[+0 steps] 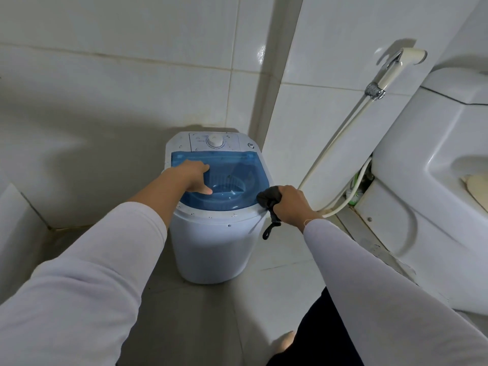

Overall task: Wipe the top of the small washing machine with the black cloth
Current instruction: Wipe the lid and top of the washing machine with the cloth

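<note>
The small washing machine is seen in the middle of the frame. The print around its dial is too blurry to be read. The left hand is laid flat and spread on the blue lid, hiding part of it. The black cloth, at the lid's right edge, is squeezed tight in the right hand, so most of it is hidden.

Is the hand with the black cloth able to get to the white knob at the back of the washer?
Probably yes. The right hand grips the black cloth at the washer's near right rim, and nothing stands between it and the white knob. The left hand rests off to the side.
</note>
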A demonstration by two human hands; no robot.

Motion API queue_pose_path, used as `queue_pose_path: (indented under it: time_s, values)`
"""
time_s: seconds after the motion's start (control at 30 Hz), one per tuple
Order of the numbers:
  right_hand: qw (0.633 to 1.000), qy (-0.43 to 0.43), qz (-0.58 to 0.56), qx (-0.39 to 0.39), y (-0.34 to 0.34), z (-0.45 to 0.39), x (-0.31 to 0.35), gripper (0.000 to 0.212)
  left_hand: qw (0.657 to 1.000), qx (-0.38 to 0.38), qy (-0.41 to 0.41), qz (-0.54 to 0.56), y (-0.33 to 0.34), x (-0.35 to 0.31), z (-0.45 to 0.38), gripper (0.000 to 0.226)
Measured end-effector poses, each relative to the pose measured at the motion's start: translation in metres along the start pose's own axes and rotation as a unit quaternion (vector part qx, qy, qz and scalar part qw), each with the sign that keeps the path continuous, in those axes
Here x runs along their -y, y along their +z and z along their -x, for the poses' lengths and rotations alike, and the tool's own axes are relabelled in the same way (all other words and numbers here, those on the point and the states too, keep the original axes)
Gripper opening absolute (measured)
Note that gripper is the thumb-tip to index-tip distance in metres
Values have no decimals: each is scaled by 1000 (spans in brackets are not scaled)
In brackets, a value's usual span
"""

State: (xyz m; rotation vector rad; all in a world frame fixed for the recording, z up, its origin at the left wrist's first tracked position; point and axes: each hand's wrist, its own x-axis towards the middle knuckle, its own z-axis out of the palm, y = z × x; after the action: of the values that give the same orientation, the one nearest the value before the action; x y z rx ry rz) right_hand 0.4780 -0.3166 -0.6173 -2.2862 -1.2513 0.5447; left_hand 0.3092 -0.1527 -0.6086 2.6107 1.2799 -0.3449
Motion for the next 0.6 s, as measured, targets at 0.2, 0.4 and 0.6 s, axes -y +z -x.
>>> queue_pose_path:
  time_s: [0.2, 0.4, 0.6]
  values:
    - [999, 0, 36, -12, 17, 18, 15, 46, 1000, -25, 0, 18, 7, 3, 0, 76]
    - [998, -27, 52, -8, 36, 33, 38, 37, 999, -25, -5, 32, 10, 4, -3, 69]
    - [996, -45, 80, -10, 56, 40, 56, 23, 998, -38, -14, 49, 13, 4, -1, 66]
